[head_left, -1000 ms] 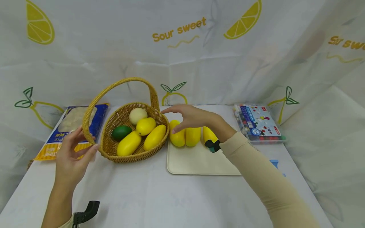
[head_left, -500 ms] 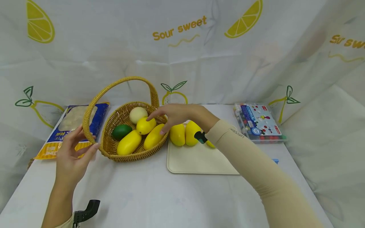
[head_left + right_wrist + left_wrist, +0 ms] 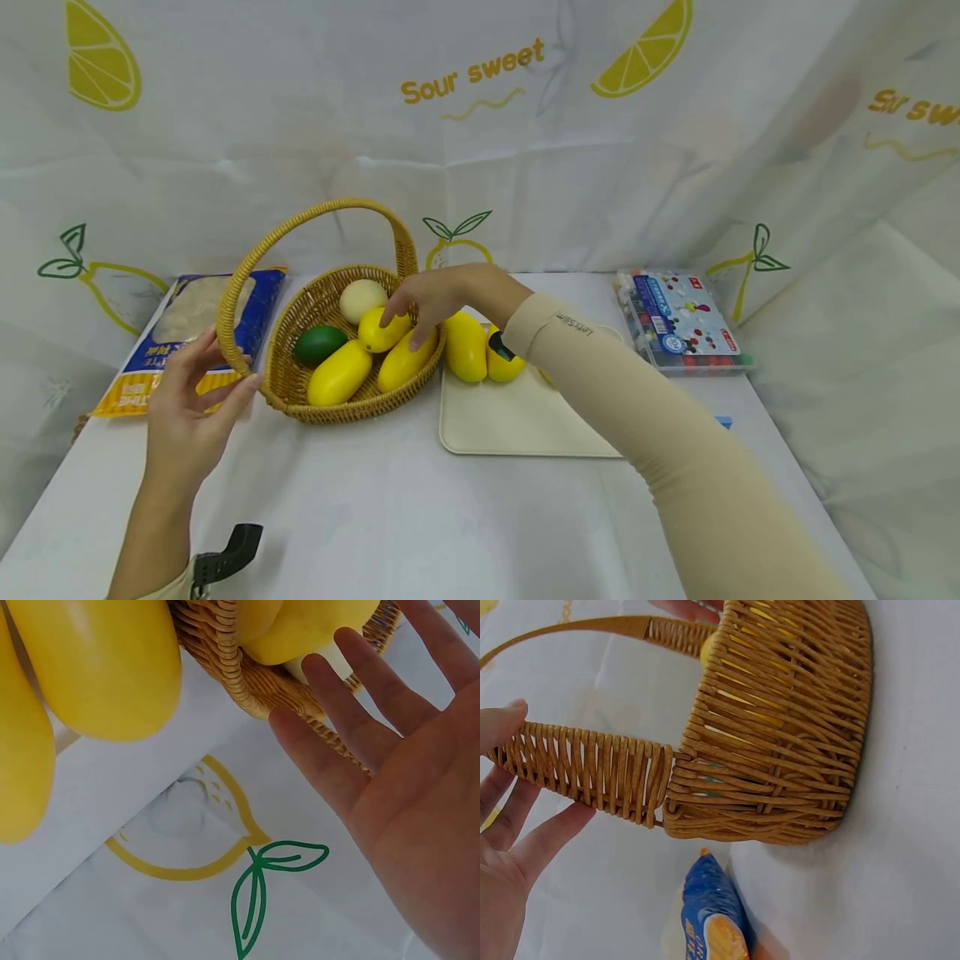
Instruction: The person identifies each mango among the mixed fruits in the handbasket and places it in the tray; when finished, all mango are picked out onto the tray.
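1. At the far left, a blue and orange bag (image 3: 197, 315) lies at the back of the bench (image 3: 360, 517), partly hidden by the left hand (image 3: 187, 417) and the handle (image 3: 322, 214).
2. The left hand's grip is closed on the handle, low on its left side; the left wrist view shows the thumb on one side of it and the fingers on the other.
3. The wicker basket (image 3: 352, 414) stands on the bench, its handle arching above. Inside are a green fruit (image 3: 318, 346) at the left, a front yellow fruit (image 3: 339, 377), a pale ball (image 3: 363, 301) at the back, a lemon (image 3: 382, 333) in the middle and a long yellow fruit (image 3: 401, 367) at the right.
4. The right hand (image 3: 441, 293) reaches over the basket's right rim, its grip loose and its fingers spread. One finger lies over the lemon, the thumb over the long yellow fruit; I cannot tell whether either touches.
5. Just right of the basket, a beige tray (image 3: 517, 429) carries mangoes (image 3: 466, 350), partly hidden by the right sleeve (image 3: 637, 417).
6. Farther right, a clear box (image 3: 686, 321) of coloured balls lies at the back.
7. Nearer, a small blue thing (image 3: 723, 422) shows past the sleeve.
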A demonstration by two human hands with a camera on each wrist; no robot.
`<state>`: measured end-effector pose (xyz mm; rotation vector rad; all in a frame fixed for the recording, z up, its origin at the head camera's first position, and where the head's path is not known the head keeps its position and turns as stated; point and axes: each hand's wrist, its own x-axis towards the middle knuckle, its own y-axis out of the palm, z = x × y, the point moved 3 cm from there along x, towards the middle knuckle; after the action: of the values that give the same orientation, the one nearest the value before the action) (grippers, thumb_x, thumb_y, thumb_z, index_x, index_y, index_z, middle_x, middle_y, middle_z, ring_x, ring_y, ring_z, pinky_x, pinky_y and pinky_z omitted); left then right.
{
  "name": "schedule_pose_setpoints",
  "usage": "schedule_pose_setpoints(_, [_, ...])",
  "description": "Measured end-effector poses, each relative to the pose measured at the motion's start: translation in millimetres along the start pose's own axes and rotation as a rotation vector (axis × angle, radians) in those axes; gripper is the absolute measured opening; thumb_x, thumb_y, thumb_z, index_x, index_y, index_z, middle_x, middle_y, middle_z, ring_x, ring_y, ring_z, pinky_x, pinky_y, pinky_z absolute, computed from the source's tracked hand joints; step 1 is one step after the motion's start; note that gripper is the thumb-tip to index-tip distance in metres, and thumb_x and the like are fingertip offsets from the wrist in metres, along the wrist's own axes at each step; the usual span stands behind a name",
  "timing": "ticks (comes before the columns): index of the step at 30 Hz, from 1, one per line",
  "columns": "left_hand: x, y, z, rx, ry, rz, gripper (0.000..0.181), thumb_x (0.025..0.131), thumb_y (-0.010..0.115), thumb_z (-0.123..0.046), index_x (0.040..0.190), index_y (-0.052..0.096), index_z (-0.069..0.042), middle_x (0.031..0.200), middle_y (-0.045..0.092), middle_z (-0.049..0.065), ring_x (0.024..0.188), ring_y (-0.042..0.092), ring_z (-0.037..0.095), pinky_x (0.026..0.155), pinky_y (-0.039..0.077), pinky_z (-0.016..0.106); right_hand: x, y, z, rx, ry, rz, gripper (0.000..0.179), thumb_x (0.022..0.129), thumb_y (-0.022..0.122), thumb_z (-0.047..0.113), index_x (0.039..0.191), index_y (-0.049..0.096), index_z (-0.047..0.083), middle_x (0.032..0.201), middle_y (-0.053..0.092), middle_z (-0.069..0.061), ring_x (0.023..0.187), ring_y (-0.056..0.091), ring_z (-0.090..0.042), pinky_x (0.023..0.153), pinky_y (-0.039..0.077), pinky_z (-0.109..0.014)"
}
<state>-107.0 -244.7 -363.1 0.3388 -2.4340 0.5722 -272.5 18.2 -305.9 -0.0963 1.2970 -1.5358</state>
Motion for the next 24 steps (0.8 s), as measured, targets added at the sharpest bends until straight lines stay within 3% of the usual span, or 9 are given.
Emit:
schedule_pose_setpoints(12, [-0.4, 1.1, -0.6, -0.013, -0.005, -0.007, 0.074, 0.079, 0.069, 0.024, 0.146, 0.046, 0.004, 0.132, 0.059, -0.017, 0.117, 0.061, 0.000, 0.085, 0.054, 0.005, 14.1, 11, -3, 0.027, 0.021, 0.040, 0.051, 0.094, 0.074, 0.031, 0.143, 0.060, 0.030, 0.150, 0.055, -0.003, 0.143, 0.047, -0.021, 0.121, 0.042, -0.038])
schedule_pose_setpoints(20, [-1.0, 0.7, -0.3, 0.010, -0.018, -0.004, 0.075, 0.079, 0.070, 0.024, 0.147, 0.047, 0.002, 0.134, 0.058, -0.017, 0.119, 0.061, 0.000, 0.085, 0.054, 0.005, 21.7, 22, -9, 0.159, -0.068, 0.044, 0.051, 0.095, 0.074, 0.021, 0.144, 0.060, 0.017, 0.150, 0.059, -0.002, 0.145, 0.050, -0.016, 0.124, 0.039, -0.029])
schedule_pose_setpoints(24, [-1.0, 0.9, -1.2, 0.018, -0.026, -0.001, 0.075, 0.079, 0.070, 0.024, 0.147, 0.047, 0.000, 0.136, 0.057, -0.017, 0.120, 0.061, 0.002, 0.085, 0.054, 0.005, 26.8, 26, -9, 0.161, -0.084, 0.055, 0.050, 0.094, 0.075, 0.019, 0.142, 0.062, 0.017, 0.149, 0.060, 0.000, 0.145, 0.049, -0.015, 0.123, 0.038, -0.027])
